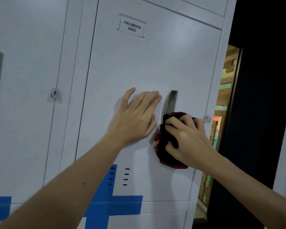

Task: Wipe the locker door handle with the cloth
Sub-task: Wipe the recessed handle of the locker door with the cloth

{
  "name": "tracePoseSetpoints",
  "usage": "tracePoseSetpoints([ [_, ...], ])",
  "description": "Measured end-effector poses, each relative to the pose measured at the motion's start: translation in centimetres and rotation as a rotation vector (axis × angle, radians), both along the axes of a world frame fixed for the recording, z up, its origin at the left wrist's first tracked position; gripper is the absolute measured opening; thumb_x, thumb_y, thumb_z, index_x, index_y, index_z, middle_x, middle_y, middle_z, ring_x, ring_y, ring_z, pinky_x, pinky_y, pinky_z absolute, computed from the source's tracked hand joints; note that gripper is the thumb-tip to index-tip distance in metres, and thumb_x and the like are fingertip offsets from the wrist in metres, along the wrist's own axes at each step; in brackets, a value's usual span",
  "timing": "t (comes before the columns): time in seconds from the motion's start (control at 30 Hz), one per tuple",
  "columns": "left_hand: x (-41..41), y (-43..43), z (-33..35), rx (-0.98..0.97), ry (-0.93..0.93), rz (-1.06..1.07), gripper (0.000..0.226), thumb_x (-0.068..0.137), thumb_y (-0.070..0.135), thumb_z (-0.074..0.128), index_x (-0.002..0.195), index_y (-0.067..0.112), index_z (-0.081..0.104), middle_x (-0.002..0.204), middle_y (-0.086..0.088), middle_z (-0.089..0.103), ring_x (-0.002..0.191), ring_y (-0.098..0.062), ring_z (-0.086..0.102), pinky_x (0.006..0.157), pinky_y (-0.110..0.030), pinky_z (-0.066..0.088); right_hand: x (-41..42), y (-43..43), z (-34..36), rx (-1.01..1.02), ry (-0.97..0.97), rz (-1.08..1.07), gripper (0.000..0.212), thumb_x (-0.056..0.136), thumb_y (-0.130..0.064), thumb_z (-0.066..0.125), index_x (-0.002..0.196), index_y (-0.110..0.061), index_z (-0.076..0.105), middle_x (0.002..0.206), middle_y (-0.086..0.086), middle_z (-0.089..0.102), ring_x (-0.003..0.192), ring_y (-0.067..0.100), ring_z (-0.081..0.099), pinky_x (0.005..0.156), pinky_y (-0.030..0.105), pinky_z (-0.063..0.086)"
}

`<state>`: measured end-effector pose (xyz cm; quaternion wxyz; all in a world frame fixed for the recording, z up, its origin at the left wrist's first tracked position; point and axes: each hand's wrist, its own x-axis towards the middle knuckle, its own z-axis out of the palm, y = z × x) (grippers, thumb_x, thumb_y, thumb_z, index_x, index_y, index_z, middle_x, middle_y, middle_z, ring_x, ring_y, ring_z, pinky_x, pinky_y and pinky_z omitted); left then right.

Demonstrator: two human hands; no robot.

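A white locker door [130, 66] fills the middle of the head view. Its recessed handle [169, 101] is a tall slot right of centre. My right hand [186, 138] grips a bunched black and red cloth [165, 146] and holds it against the lower part of the handle, hiding that part. Only the slot's upper half shows. My left hand [135, 118] lies flat on the door just left of the handle, fingers straight and pointing up to the right.
A name label [132, 26] sits high on the door. A keyhole lock [206, 119] is at the door's right edge, another lock [54, 93] on the neighbouring locker at left. Blue tape [112, 205] crosses the lower door. A dark frame stands at right.
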<state>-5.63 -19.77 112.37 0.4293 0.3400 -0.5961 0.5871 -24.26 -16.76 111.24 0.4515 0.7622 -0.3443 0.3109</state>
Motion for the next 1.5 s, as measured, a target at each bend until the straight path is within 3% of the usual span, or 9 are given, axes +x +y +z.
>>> tracePoseSetpoints([
  [0.17, 0.3, 0.0, 0.2, 0.014, 0.001, -0.009, 0.048, 0.089, 0.026, 0.038, 0.129, 0.006, 0.055, 0.129, -0.009, 0.056, 0.117, -0.02, 0.042, 0.109, -0.046, 0.019, -0.2, -0.3, 1.4, -0.004, 0.115, -0.019, 0.013, 0.07, -0.014, 0.073, 0.082, -0.011, 0.07, 0.093, 0.0, 0.061, 0.088, 0.02, 0.036, 0.069, 0.034, 0.02],
  [0.27, 0.3, 0.0, 0.1, 0.021, -0.004, -0.011, 0.048, 0.088, 0.026, 0.039, 0.129, 0.006, 0.055, 0.128, -0.009, 0.056, 0.117, -0.02, 0.042, 0.109, -0.046, 0.019, 0.0, -0.6, 1.1, -0.042, 0.128, -0.034, 0.022, 0.059, -0.004, 0.083, 0.076, -0.01, 0.07, 0.088, 0.001, 0.061, 0.085, 0.02, 0.035, 0.068, 0.035, 0.021],
  [0.43, 0.2, 0.0, 0.1, 0.024, 0.004, -0.007, 0.048, 0.088, 0.026, 0.039, 0.128, 0.006, 0.056, 0.127, -0.009, 0.057, 0.116, -0.02, 0.043, 0.109, -0.046, 0.019, 0.0, -0.7, -0.1, -0.064, -0.003, 0.049, 0.025, 0.064, 0.003, 0.075, 0.087, -0.006, 0.071, 0.095, 0.004, 0.064, 0.092, 0.021, 0.04, 0.082, 0.037, 0.025],
  [0.57, 0.1, 0.1, 0.1, 0.03, 0.014, -0.014, 0.048, 0.089, 0.026, 0.038, 0.128, 0.005, 0.055, 0.127, -0.009, 0.057, 0.116, -0.02, 0.042, 0.11, -0.046, 0.017, -1.0, 0.9, -3.6, 0.0, -0.059, 0.127, 0.029, 0.08, -0.018, 0.043, 0.092, -0.011, 0.068, 0.097, 0.0, 0.062, 0.096, 0.018, 0.044, 0.093, 0.033, 0.024],
  [0.73, 0.0, 0.1, 0.0, 0.029, 0.012, -0.017, 0.048, 0.089, 0.026, 0.038, 0.128, 0.005, 0.055, 0.127, -0.009, 0.057, 0.116, -0.02, 0.043, 0.109, -0.046, 0.019, -2.6, 1.8, -6.5, -0.057, -0.199, 0.243, 0.022, 0.091, -0.022, 0.041, 0.103, -0.013, 0.058, 0.109, -0.004, 0.049, 0.101, 0.017, 0.044, 0.095, 0.028, 0.025],
  [0.9, 0.1, 0.1, 0.0, 0.037, 0.008, -0.024, 0.048, 0.089, 0.027, 0.038, 0.129, 0.006, 0.054, 0.128, -0.009, 0.056, 0.117, -0.02, 0.043, 0.11, -0.046, 0.018, -0.8, 0.6, -1.7, -0.134, -0.246, 0.302, 0.027, 0.085, -0.014, 0.047, 0.103, -0.004, 0.064, 0.107, 0.009, 0.063, 0.104, 0.022, 0.044, 0.095, 0.031, 0.027],
  [1.13, 0.0, 0.0, 0.1, 0.002, 0.017, -0.055, 0.046, 0.088, 0.025, 0.039, 0.126, 0.006, 0.057, 0.127, -0.008, 0.058, 0.115, -0.02, 0.045, 0.109, -0.045, 0.02, 0.5, -0.4, -1.7, -0.133, -0.119, 0.182, 0.026, 0.077, -0.014, 0.05, 0.102, -0.012, 0.043, 0.092, 0.002, 0.064, 0.092, 0.016, 0.046, 0.08, 0.031, 0.028],
  [1.37, 0.0, 0.0, 0.0, 0.015, 0.006, -0.055, 0.046, 0.088, 0.025, 0.04, 0.126, 0.005, 0.056, 0.128, -0.009, 0.057, 0.115, -0.02, 0.044, 0.108, -0.046, 0.02, -1.2, -0.4, 2.8, -0.36, 0.428, -0.028, 0.024, 0.082, -0.013, 0.042, 0.105, -0.009, 0.045, 0.089, 0.001, 0.064, 0.083, 0.023, 0.056, 0.076, 0.038, 0.027],
  [1.5, 0.1, 0.1, 0.2, -0.007, 0.006, -0.063, 0.044, 0.088, 0.023, 0.042, 0.125, 0.005, 0.058, 0.126, -0.009, 0.058, 0.114, -0.02, 0.044, 0.109, -0.045, 0.02, -0.9, -0.2, 6.3, -0.276, 0.269, 0.024, 0.027, 0.08, -0.01, 0.039, 0.106, -0.006, 0.044, 0.096, 0.003, 0.059, 0.084, 0.024, 0.051, 0.074, 0.037, 0.023],
])
